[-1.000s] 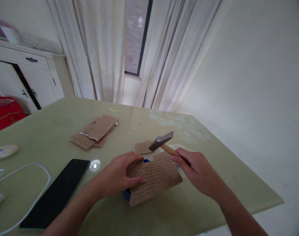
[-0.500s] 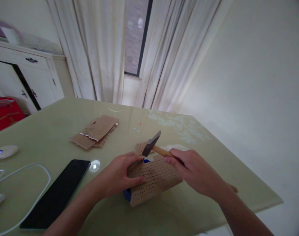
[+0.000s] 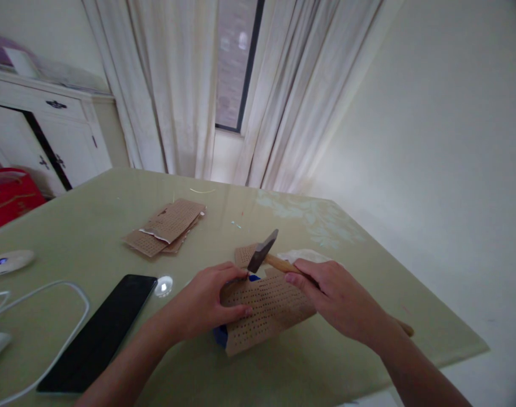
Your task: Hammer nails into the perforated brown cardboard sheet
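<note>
At the view's 6 o'clock, over the table (image 3: 92, 226), the left hand (image 3: 209, 299) has its fingers pinching cardboard (image 3: 269, 311) already largely covered in holes, while the right hand (image 3: 331, 297) clasps a hammer (image 3: 262, 251) at the cardboard's 12 o'clock, any unpunched remainder being hard to discern.

Hammer (image 3: 263, 250) Slants Over Perforated Cardboard

The brown cardboard (image 3: 270, 308) lies aslant, its face covered in rows of small dark holes. Near its upper edge tilts the hammer's grey metal head (image 3: 261, 252); contact cannot be told. The wooden handle (image 3: 279, 264) runs out past the cardboard's right side. A blue object (image 3: 219, 334), mostly hidden, sits beneath the cardboard, showing at its left end and upper edge.
</note>
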`<state>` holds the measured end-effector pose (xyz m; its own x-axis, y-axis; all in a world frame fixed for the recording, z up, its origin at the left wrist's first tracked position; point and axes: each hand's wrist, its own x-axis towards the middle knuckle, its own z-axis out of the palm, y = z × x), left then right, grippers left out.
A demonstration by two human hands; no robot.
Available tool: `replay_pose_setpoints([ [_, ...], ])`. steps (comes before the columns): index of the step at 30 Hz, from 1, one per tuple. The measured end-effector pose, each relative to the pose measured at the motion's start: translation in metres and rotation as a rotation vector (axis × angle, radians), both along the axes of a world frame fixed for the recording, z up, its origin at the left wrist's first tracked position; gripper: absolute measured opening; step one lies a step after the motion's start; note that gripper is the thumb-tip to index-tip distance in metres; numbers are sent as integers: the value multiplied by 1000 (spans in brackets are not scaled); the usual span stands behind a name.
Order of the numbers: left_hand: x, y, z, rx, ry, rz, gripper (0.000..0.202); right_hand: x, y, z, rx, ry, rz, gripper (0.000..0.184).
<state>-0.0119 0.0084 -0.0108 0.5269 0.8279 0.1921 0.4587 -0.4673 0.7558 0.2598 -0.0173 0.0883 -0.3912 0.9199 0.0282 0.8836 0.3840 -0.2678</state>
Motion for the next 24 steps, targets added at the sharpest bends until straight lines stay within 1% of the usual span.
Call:
replay_pose_setpoints([
  [4,0,0,2,2,9,-2,46,-2,-1,4,18,19,-5,35],
  [9,1,-3,6,5,36,-7,41,-2,-1,0,46,-45,23,27],
  [14,1,-3,5,30,18,14,47,0,1,-2,31,-7,-9,32],
  [17,5,-2,6,63,-10,47,39,1,1,-2,26,7,-13,32],
  [20,14,-1,6,87,-33,144,24,2,1,-4,28,-2,-9,31],
  [22,21,-1,5,95,-1,191,16,3,1,-6,30,-8,-14,31],
  [24,25,0,2,99,43,194,14,3,1,-7,25,-8,-24,31],
])
